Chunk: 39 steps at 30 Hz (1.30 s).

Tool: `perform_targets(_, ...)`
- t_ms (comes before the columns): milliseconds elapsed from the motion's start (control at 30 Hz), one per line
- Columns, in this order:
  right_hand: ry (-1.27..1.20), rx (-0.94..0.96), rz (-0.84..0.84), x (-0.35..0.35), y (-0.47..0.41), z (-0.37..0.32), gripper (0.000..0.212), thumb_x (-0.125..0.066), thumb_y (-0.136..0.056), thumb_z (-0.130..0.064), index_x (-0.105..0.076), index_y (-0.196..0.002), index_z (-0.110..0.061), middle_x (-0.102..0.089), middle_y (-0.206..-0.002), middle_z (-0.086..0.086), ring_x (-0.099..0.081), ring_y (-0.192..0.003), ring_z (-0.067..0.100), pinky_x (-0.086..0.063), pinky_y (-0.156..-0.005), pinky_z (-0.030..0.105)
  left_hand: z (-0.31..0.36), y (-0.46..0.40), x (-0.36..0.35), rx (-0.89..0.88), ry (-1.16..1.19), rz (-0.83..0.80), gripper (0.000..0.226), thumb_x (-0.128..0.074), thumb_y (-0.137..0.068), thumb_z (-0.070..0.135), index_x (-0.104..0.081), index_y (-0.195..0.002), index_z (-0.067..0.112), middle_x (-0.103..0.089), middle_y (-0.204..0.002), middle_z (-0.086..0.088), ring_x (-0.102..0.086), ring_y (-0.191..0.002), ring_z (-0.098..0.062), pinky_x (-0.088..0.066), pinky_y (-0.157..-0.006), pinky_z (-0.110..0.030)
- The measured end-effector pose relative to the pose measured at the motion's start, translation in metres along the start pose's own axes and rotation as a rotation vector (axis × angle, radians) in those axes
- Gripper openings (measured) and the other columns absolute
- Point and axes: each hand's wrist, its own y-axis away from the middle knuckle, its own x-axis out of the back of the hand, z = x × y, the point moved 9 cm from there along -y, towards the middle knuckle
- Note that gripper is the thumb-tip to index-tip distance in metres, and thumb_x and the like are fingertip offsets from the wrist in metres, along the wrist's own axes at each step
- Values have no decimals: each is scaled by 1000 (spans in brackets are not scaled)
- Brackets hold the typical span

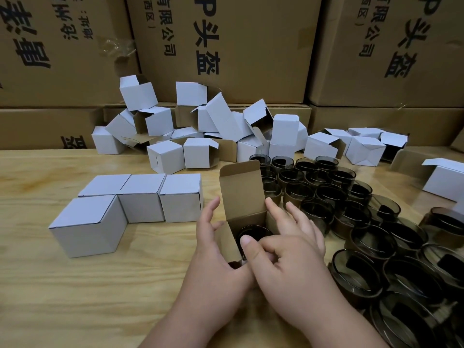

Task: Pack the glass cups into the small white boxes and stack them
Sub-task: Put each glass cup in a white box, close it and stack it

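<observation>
A small box (242, 194) stands open in front of me, its brown lid flap up, with a dark glass cup (253, 234) inside. My left hand (213, 252) holds the box's left side, thumb on a side flap. My right hand (288, 247) rests over the box's right side, its thumb pressing on the cup's rim and its fingers along the right flap. Several closed white boxes (140, 197) sit in a group to the left. Many dark glass cups (351, 209) crowd the table on the right.
A heap of empty white boxes (226, 131) lies at the back of the wooden table (75, 297). Large brown cartons (226, 46) form a wall behind. One more open white box (444, 179) sits at the far right.
</observation>
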Motion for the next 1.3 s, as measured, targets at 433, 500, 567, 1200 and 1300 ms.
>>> perform_targets(433, -94, 31, 142, 11, 6, -9, 61, -26, -79, -78, -70, -104, -43, -16, -165, -23, 8, -149, -8, -2, -124, 38, 2, 0, 4, 12, 25, 18, 112, -90, -48, 54, -23, -136, 75, -57, -107, 41, -70, -97, 6, -54, -73, -9)
perform_targets(500, -197, 67, 248, 18, 8, -8, 55, -36, -83, -71, -69, -116, -43, -16, -165, -23, 1, -150, -7, -15, -122, 38, 4, 1, 4, 4, 30, 20, 108, -90, -53, 52, -24, -136, 74, -59, -111, 38, -71, -99, 3, -54, -75, -10)
perform_targets(567, -284, 76, 377, 27, 11, -6, 52, -43, -86, -64, -65, -126, -40, -18, -166, -21, -9, -152, -2, -22, -118, 34, 6, 2, 7, -5, 63, 44, 98, -84, -56, 57, -28, -135, 74, -60, -116, 33, -72, -103, -4, -58, -82, -22)
perform_targets(1200, -982, -169, 571, 22, 19, 26, 29, -48, -87, -40, -53, -116, -39, -65, -100, -22, -61, -98, 0, -43, -75, 4, -14, -2, 23, 202, 456, 269, 16, -68, -90, 35, -70, -104, 27, -64, -97, -32, -55, -77, -31, -48, -72, -49)
perform_targets(1300, -983, -153, 563, 21, 20, 22, 27, -49, -88, -40, -59, -113, -37, -67, -101, -14, -64, -98, 5, -45, -76, 9, -1, 1, 24, 89, 398, 267, 24, -68, -78, 37, -69, -100, 29, -71, -97, -12, -61, -82, -21, -52, -75, -42)
